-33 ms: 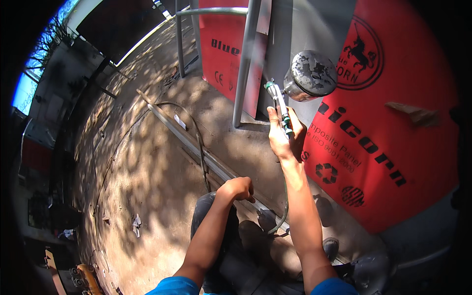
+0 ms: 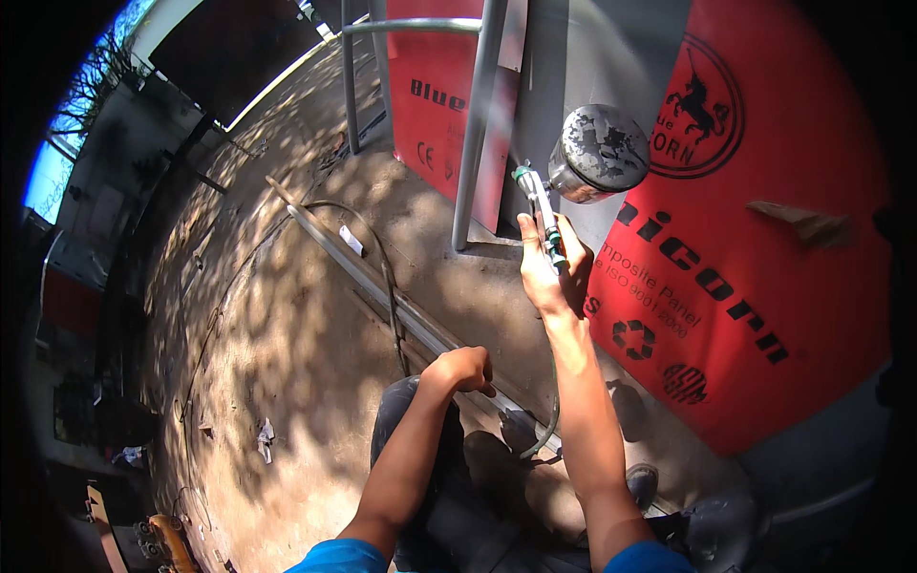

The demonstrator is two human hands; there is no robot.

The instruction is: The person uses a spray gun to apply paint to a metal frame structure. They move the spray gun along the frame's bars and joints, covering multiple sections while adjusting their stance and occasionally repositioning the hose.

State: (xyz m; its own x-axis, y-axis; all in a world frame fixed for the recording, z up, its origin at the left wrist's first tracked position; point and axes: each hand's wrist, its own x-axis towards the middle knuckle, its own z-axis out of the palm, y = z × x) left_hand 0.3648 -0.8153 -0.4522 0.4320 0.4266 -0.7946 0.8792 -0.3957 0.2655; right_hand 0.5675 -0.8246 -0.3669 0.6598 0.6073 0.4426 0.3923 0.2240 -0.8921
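My right hand [image 2: 552,282] is closed round a paint spray gun [image 2: 545,215] with a silver body and green fittings. Beside the gun sits its round metal cup [image 2: 604,150], the top blotched black and grey. The nozzle points up toward a grey metal tube frame [image 2: 475,134], without touching it. A dark hose [image 2: 551,420] hangs below the right hand along the forearm. My left hand [image 2: 462,369] rests by my bent knee [image 2: 399,406], its fingers curled in and partly hidden; nothing shows in it.
A large red printed panel [image 2: 745,315] lies at right, with a scrap of brown paper [image 2: 802,222] on it. Another red panel [image 2: 430,105] stands behind the frame. Long metal bars [image 2: 373,282] and a looping hose [image 2: 387,272] lie on the dappled ground.
My right hand has lowered slightly toward me, bringing the spray gun and its cup down and a little left. The left hand stays in place.
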